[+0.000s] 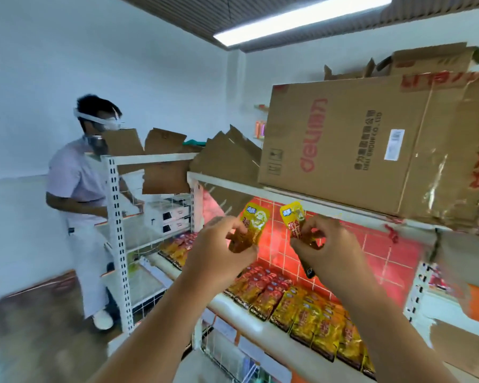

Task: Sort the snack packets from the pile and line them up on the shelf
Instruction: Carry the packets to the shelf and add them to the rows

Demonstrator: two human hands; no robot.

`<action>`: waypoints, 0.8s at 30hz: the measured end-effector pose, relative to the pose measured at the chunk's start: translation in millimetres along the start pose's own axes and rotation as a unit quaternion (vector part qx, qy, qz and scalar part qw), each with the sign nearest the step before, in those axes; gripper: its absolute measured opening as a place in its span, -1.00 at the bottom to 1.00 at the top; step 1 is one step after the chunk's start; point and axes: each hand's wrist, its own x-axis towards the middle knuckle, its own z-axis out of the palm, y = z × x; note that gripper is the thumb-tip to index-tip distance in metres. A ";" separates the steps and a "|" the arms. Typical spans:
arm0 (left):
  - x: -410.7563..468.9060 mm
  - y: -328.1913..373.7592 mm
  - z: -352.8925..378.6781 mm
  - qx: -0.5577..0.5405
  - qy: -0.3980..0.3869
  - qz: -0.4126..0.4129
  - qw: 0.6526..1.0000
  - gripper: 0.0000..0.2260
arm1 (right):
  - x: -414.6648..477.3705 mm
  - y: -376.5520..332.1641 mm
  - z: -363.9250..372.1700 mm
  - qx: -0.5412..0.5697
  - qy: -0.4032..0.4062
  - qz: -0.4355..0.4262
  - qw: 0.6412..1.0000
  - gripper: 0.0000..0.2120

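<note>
Both my hands are raised in front of the shelf, each with a yellow snack packet held upright. My left hand (221,244) grips one yellow packet (253,221) by its lower part. My right hand (325,241) pinches a second yellow packet (292,217) near its middle, and a dark packet end (309,269) sticks out below this hand. On the white shelf (224,299) beneath them lie rows of packets: red ones (260,288) on the left and yellow ones (324,324) on the right. More packets (177,248) lie farther back on the shelf.
A large cardboard box (371,150) sits on the upper shelf board (233,183) just above my hands, with torn cardboard (227,156) beside it. Another person (80,194) stands at a second white rack (116,230) to the left. Wire baskets (227,352) hang below the shelf.
</note>
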 end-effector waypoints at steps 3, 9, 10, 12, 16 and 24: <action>3.8 -17.0 0.5 0.022 0.021 -0.015 0.999 -0.70 | 11.0 3.4 31.1 0.025 -0.011 -0.011 1.000 -0.82; 32.3 -39.3 18.8 0.065 0.052 0.005 0.997 -0.60 | 39.5 34.4 61.4 0.044 -0.011 -0.015 0.999 -0.79; 37.3 -40.5 24.0 0.067 0.051 0.014 0.996 -0.58 | 43.0 40.8 63.7 0.045 -0.010 -0.010 0.999 -0.79; 48.4 -40.4 40.7 0.067 0.045 0.031 0.996 -0.55 | 50.8 57.3 64.8 0.044 -0.005 -0.001 0.999 -0.78; 66.1 -42.1 82.7 0.069 0.031 0.054 0.996 -0.50 | 62.8 91.4 58.5 0.015 -0.005 0.006 1.000 -0.75; 77.4 -48.6 174.0 0.031 -0.041 0.096 0.994 -0.47 | 50.3 164.5 42.2 -0.043 0.007 0.086 0.995 -0.76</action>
